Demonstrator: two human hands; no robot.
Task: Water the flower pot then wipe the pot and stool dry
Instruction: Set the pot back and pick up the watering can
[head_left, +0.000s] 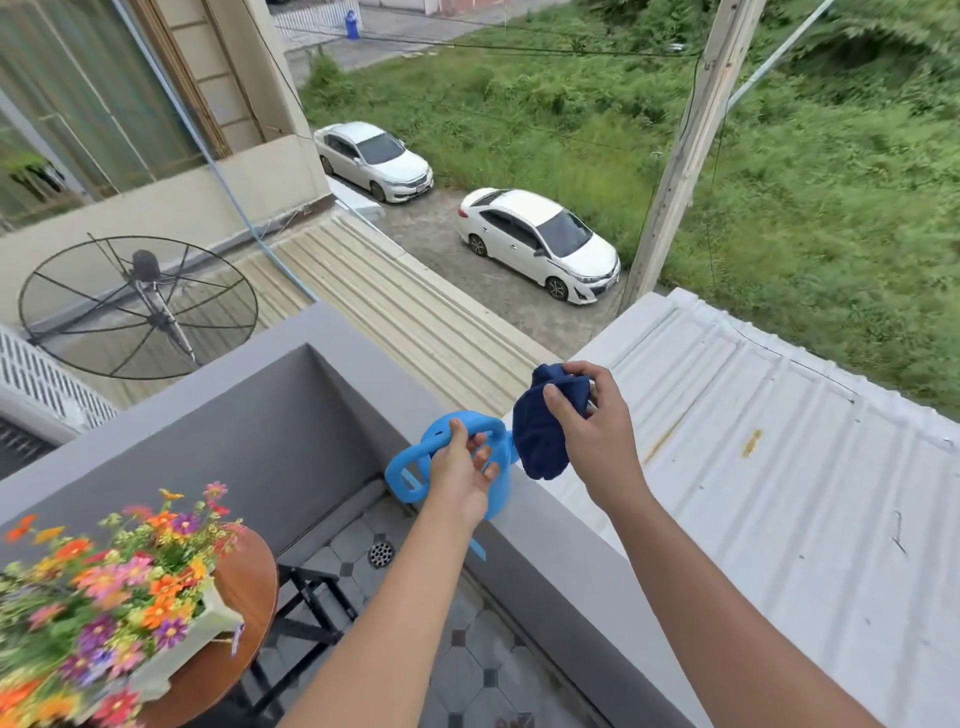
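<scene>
A light blue watering can (441, 423) rests on the grey balcony ledge (550, 525). My left hand (460, 478) is curled loosely around its top handle, thumb on top. Just to the right, my right hand (592, 426) holds a bunched dark blue cloth (537, 441) above the ledge, close to the can. At the lower left a pale rectangular flower pot (208, 621) full of colourful flowers (109, 582) sits on a round brown wooden stool (249, 577) with black legs. The pot is blurred.
The balcony floor is tiled, with a round drain (381, 553) in the corner. A grey wall encloses the balcony. Beyond the ledge lie a corrugated metal roof (753, 467), a satellite dish (137, 306) and two parked white cars far below.
</scene>
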